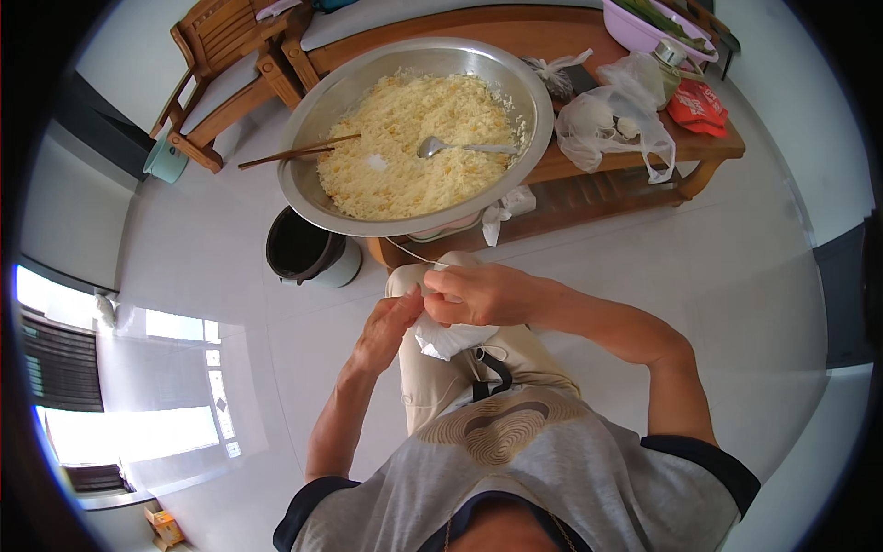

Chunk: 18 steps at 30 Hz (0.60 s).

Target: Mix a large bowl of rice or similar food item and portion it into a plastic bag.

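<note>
My left hand [390,329] and my right hand [474,293] meet above my lap, fingertips close together. A thin white string [407,250] runs from the table edge under the basin into the curled fingers of my right hand. The left thumb and fingers are pressed together; whatever they pinch is hidden. Just below both hands lies a crumpled white plastic or paper piece [449,340], partly covered by them. In front of me a wide metal basin [538,110] holds yellowish rice-like grain [414,138], with a metal spoon [469,147] and wooden chopsticks [294,154] in it.
The basin stands on a wooden table [717,145]. At its right are a clear plastic bag [589,124], a jar [670,55], a red packet [697,109] and a purple tub [635,28]. A bin [336,262] stands on the floor beside my knees; a wooden chair [216,87] is far left.
</note>
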Available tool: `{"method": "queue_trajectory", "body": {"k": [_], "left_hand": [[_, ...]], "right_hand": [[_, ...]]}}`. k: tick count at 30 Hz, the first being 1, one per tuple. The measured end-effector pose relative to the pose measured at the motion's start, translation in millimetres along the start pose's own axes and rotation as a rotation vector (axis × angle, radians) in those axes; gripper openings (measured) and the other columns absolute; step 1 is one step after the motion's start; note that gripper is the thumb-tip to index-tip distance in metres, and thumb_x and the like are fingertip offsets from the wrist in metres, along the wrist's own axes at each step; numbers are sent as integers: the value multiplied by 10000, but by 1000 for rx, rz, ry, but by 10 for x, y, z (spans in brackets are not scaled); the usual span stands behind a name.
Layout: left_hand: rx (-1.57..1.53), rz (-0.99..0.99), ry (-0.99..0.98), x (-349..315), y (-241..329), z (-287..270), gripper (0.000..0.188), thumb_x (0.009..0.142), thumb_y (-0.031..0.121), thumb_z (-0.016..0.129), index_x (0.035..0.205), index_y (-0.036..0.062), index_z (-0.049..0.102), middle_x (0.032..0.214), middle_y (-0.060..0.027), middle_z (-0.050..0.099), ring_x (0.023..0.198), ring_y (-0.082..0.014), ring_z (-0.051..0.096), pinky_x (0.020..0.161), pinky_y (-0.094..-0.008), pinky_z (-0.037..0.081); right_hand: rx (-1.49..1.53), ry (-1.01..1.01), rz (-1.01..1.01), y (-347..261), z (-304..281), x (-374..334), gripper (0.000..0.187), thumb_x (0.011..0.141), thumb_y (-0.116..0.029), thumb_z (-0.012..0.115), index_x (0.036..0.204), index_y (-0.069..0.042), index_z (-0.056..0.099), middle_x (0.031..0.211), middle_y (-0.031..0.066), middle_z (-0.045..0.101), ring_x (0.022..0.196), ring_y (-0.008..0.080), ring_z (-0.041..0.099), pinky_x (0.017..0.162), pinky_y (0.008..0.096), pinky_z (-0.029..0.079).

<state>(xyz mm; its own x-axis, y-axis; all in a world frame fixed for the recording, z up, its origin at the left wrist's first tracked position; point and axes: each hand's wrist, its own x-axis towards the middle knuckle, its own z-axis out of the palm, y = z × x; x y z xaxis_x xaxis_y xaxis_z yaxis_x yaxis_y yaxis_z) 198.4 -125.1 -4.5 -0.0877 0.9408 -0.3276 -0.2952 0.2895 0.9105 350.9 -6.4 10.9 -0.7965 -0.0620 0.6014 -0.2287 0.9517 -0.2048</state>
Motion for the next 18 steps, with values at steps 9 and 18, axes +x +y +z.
{"method": "queue_trajectory", "body": {"k": [9, 18], "left_hand": [[726, 702, 566, 228, -107, -136, 134, 771, 98, 580, 805, -26, 619, 587, -73, 530, 569, -71, 454, 486, -231, 370], [579, 453, 818, 169, -618, -839, 198, 800, 156, 577, 774, -37, 609, 599, -60, 560, 557, -101, 493, 525, -235, 402]], "right_hand": [[-249, -85, -82, 231, 100, -183, 121, 645, -175, 620, 628, -112, 518, 602, 10, 459, 593, 159, 472, 560, 283, 377], [321, -277, 552, 98, -114, -838, 160, 801, -143, 565, 708, -14, 554, 721, 56, 575, 688, 198, 546, 624, 333, 434]]}}
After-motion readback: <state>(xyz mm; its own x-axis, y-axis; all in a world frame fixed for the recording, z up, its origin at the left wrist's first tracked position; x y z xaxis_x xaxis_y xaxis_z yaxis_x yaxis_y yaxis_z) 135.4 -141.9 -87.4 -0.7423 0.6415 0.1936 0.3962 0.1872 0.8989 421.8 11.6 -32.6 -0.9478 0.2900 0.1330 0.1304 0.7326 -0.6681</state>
